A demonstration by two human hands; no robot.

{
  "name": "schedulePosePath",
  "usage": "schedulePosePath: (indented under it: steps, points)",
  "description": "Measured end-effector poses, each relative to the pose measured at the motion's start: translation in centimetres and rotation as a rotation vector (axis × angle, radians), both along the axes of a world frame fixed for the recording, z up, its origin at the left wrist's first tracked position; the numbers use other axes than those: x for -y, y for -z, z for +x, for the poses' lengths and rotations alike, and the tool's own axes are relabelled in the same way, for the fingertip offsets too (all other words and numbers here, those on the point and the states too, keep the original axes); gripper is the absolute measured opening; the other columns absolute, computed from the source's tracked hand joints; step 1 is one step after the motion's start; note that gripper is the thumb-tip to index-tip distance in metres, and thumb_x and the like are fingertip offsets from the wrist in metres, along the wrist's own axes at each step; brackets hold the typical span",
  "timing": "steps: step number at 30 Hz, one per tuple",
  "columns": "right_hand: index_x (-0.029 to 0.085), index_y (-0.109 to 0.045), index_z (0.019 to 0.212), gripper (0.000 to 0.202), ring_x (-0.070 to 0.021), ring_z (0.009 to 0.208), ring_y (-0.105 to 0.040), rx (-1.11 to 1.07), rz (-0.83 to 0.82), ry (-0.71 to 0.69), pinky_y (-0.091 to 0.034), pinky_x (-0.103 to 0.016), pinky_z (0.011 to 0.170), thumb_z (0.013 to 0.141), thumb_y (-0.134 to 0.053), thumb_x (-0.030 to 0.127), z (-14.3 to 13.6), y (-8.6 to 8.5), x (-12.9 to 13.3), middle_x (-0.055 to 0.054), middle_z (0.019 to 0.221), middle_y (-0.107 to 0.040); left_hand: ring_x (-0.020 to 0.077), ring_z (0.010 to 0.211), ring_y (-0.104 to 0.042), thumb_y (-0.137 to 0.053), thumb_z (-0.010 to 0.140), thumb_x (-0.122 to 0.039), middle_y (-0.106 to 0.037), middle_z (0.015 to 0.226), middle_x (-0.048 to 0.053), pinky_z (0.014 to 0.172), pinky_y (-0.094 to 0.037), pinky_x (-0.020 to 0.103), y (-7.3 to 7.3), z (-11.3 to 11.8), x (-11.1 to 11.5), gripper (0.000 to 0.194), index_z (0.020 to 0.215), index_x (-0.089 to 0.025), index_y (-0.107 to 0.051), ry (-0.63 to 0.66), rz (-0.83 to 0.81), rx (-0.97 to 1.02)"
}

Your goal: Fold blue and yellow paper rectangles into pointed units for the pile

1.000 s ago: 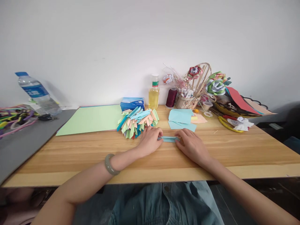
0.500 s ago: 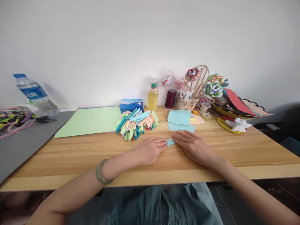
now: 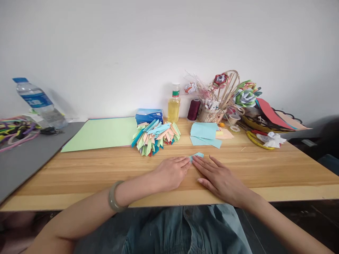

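Observation:
A small folded strip of light blue paper [image 3: 199, 154] lies on the wooden table between my hands, its far end showing past my right fingertips. My left hand [image 3: 172, 173] has its fingers together and curled over the strip's near-left end, holding it against the tabletop. Stretched out flat, my right hand [image 3: 218, 177] presses its fingertips on the strip, with the thumb apart. Part of the paper is hidden under the fingers. Just beyond lies a stack of light blue paper pieces [image 3: 203, 130]. A pile of folded coloured paper pieces [image 3: 156, 137] sits to the left.
Green paper sheets [image 3: 106, 134] lie at the back left, near a tilted water bottle [image 3: 37, 100]. Along the wall stand a blue tissue pack [image 3: 149, 115], a bottle of yellow liquid [image 3: 173, 109], a maroon thread spool [image 3: 194, 109] and a basket [image 3: 210, 115] with paper flowers.
My right hand has shifted slightly left and nearer, its thumb now spread. The blue strip's far end has come into view beyond its fingers. My left hand stays nearly in place.

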State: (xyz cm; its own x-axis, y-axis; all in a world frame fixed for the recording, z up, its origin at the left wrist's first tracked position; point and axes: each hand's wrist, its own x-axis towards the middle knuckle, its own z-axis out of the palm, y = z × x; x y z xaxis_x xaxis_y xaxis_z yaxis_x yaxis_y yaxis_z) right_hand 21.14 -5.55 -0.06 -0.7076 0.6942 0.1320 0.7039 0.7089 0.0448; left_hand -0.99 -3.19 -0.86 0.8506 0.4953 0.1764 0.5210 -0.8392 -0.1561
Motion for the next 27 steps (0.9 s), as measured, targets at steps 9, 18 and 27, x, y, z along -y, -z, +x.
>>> schedulePosePath:
  steps: [9, 18, 27]
  points:
    - [0.013, -0.036, 0.137, 0.051, -0.0237, 0.128, -0.039, -0.022, 0.111, 0.089, -0.030, -0.050, 0.105, 0.095, -0.030, 0.041, 1.1, 0.8, 0.1, -0.012, 0.140, -0.040, 0.0201, 0.119, -0.049, -0.035, 0.091, -0.018, -0.054, 0.127, 0.011, 0.103, -0.036, 0.030, -0.1, -0.3, -0.1, 0.037, 0.120, -0.006, -0.054, 0.020, 0.044, 0.047]
    - [0.015, -0.033, 0.139, 0.047, -0.0220, 0.132, -0.031, -0.078, 0.095, 0.052, -0.029, -0.046, 0.108, 0.096, -0.030, 0.032, 0.3, -0.2, -0.9, -0.011, 0.142, -0.037, 0.0210, 0.120, -0.048, -0.033, 0.094, -0.021, -0.060, 0.121, 0.006, 0.102, -0.036, 0.037, -0.8, -0.2, -0.6, 0.034, 0.114, -0.012, -0.059, 0.023, -0.038, 0.186]
    - [0.020, -0.022, 0.144, 0.056, -0.0219, 0.136, -0.022, -0.048, -0.117, 0.028, -0.024, -0.047, 0.110, 0.094, -0.031, 0.045, 0.7, -0.4, -1.6, -0.009, 0.148, -0.025, 0.0178, 0.125, -0.044, -0.038, 0.088, -0.010, -0.054, 0.128, 0.008, 0.106, -0.031, 0.038, -1.5, -1.2, -1.6, 0.041, 0.124, -0.020, -0.053, -0.115, -0.221, 0.179]
